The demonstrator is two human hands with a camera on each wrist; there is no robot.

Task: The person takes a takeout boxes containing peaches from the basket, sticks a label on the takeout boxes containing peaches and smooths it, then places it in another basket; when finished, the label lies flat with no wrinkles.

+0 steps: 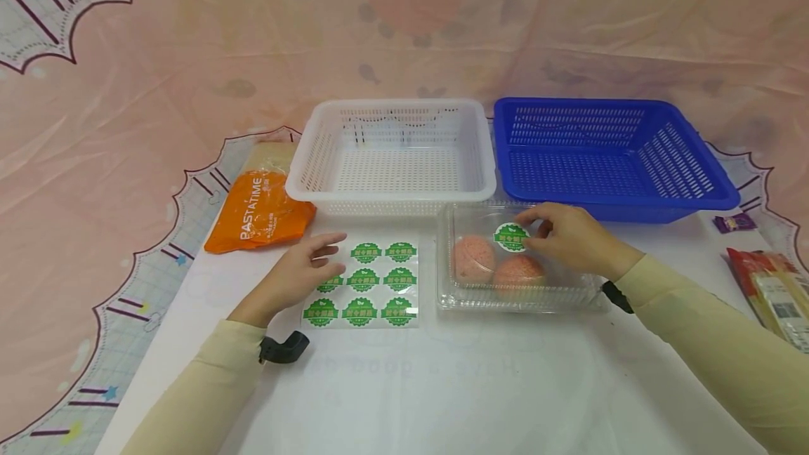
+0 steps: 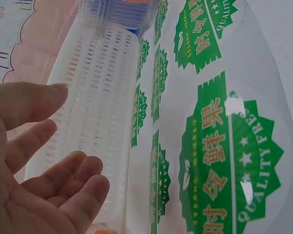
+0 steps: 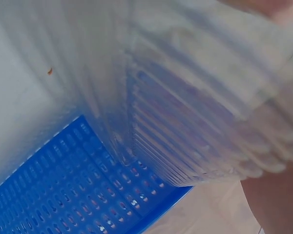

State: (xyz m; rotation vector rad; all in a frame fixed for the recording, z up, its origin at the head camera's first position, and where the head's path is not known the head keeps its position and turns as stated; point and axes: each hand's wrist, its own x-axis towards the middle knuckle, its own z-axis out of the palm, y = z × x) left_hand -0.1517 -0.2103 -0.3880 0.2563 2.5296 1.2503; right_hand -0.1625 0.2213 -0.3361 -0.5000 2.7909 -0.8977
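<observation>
Right hand [image 1: 569, 237] presses a green sticker [image 1: 510, 236] onto the clamshell lid [image 1: 480, 220], left hand [image 1: 303, 274] lies flat on the sticker sheet [image 1: 373, 285]; sticker might wrinkle if pressed unevenly.

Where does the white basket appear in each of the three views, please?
Head: white basket at top centre, behind the sticker sheet.
Left wrist: its slotted wall runs down the middle-left, beside the sticker sheet.
Right wrist: not in it; only the blue basket shows.
Shared landmark: the blue basket beside it.
</observation>
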